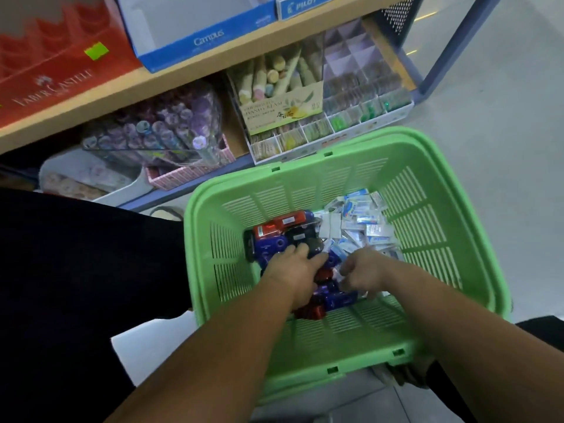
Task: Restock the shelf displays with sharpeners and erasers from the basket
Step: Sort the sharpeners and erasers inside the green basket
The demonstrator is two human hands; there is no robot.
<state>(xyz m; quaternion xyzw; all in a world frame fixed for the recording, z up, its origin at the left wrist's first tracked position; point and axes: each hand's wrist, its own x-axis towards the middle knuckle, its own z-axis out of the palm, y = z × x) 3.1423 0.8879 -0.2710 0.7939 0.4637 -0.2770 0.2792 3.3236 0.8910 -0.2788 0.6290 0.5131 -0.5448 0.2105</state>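
Observation:
A green slatted basket [427, 184] stands on the floor in front of the shelf. Inside it lie red, blue and black sharpeners [280, 230] on the left and several white-and-blue wrapped erasers [363, 221] on the right. Both my hands reach down into the basket. My left hand [293, 267] is curled over the sharpeners, its fingers gripping a dark one. My right hand [363, 276] has curled fingers among the sharpeners and erasers; what it holds is hidden under it.
The low shelf holds a compartment display [351, 117] of small items, a hand cream box [283, 108], a clear tub of purple pens [161, 129] and a white bin [91, 178]. Above sit an orange Faber-Castell box [55, 83] and blue Campus tray [207, 38]. My dark-clothed leg [76, 270] is at left.

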